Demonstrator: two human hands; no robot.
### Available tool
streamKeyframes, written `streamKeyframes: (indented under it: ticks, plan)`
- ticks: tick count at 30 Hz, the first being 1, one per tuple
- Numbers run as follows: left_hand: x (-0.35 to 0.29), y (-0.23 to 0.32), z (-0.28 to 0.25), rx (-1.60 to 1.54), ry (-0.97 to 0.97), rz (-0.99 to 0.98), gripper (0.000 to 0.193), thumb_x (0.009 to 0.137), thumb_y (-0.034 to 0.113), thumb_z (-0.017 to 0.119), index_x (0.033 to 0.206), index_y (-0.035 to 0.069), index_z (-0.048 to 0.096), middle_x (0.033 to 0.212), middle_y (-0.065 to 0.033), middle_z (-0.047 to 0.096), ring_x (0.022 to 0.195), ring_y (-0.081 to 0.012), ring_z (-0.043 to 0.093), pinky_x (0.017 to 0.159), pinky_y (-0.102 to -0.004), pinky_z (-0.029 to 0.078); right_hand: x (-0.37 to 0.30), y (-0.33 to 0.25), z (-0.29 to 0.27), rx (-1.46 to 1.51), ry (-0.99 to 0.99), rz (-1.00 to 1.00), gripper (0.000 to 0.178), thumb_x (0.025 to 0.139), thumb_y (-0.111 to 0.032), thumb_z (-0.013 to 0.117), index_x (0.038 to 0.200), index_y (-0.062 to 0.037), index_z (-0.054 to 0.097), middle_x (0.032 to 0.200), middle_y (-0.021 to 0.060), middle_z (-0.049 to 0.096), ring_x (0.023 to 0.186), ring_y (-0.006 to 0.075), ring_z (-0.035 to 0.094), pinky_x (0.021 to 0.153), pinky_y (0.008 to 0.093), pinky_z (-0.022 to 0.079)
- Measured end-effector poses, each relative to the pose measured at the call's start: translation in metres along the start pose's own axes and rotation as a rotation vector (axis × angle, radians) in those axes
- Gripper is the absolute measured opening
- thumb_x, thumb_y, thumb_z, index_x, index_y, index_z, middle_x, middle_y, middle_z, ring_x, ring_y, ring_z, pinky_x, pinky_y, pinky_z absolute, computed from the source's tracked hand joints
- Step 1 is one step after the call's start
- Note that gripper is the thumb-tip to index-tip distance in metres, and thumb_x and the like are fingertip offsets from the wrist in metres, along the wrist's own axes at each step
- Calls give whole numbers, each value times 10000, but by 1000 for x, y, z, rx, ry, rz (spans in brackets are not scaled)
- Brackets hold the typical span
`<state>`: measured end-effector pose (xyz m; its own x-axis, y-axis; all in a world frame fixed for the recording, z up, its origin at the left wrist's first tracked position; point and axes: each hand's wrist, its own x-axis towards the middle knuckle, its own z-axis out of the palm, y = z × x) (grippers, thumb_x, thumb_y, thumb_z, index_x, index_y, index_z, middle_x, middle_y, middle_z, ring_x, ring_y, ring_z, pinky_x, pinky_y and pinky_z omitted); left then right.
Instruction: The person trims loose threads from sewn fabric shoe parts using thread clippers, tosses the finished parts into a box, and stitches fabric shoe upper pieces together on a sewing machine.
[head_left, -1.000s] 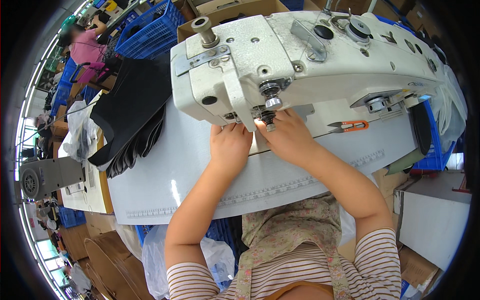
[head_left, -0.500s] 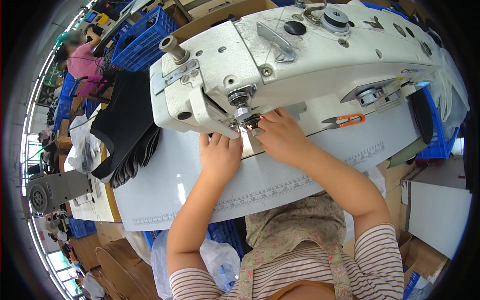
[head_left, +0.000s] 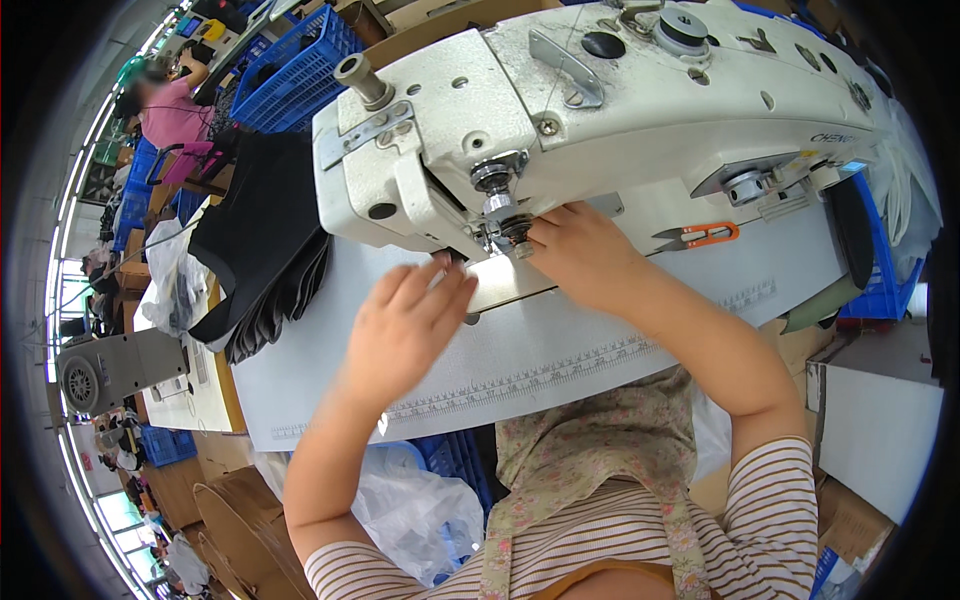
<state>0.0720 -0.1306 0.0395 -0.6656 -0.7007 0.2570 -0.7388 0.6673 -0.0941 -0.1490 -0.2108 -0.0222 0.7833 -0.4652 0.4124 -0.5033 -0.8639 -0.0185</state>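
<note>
A white sewing machine point(head_left: 440, 110) with worn paint stands before me on a pale grey tabletop point(head_left: 310, 370). My left hand point(head_left: 400, 330) is raised just in front of the needle end, fingers stretched out and somewhat apart. A small dark bit shows by its fingertips, too unclear to name. Close beside the tension knob point(head_left: 517, 230) is my right hand point(head_left: 590, 255), reaching in toward the needle area. Its fingertips are partly hidden, so what they touch does not show. Orange-handled thread snips point(head_left: 708, 235) lie on the machine bed to the right of my right hand.
Black cut pieces point(head_left: 265, 225) hang in a stack at the left of the table. A printed ruler strip point(head_left: 540, 378) runs along the near edge. Behind stands a blue crate point(head_left: 298, 75). Another person point(head_left: 175, 120) in pink sits at the far left.
My left hand has come away from the needle area, toward me and to the left, its fingers loosening. My right hand stays by the needle with a slight shift. The view has shifted slightly.
</note>
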Motion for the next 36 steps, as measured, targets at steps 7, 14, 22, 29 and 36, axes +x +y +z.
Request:
streamKeyframes:
  ticks: [7, 14, 22, 29, 36]
  plan:
    - [1, -24, 33, 285, 62, 88, 235, 732, 90, 635, 960, 33, 653, 985, -23, 633, 909, -162, 581, 767, -310, 448, 2, 14, -2, -41, 57, -43, 72, 688, -117, 599, 726, -56, 612, 819, 49, 616, 826, 189, 621, 696, 325, 512]
    - [1, -34, 55, 150, 122, 30, 87, 728, 79, 652, 803, 34, 647, 857, -14, 626, 876, -164, 574, 768, -314, 458, 7, 17, 0, -45, -33, -175, 66, 670, -113, 611, 700, -56, 624, 806, 61, 635, 824, 194, 626, 679, 328, 531]
    - [10, -15, 54, 150, -36, 102, 174, 716, 102, 629, 880, 45, 639, 770, -5, 552, 848, -185, 554, 741, -333, 457, 7, 8, 13, 78, -16, -46, 53, 644, -111, 613, 633, -60, 623, 729, 62, 622, 842, 213, 612, 701, 344, 514]
    - [8, -9, 59, 86, -15, 38, 215, 702, 105, 609, 905, 34, 626, 779, -9, 540, 847, -182, 553, 725, -319, 452, 4, -6, 26, 32, 45, -9, 52, 628, -111, 620, 625, -64, 640, 722, 37, 623, 915, 216, 547, 791, 348, 466]
    - [11, 1, 62, 123, -51, -5, 203, 701, 105, 617, 892, 36, 624, 762, -13, 540, 846, -173, 561, 715, -313, 449, 3, 1, 19, 17, 71, -32, 65, 631, -126, 622, 642, -68, 650, 726, 33, 623, 904, 208, 559, 779, 348, 472]
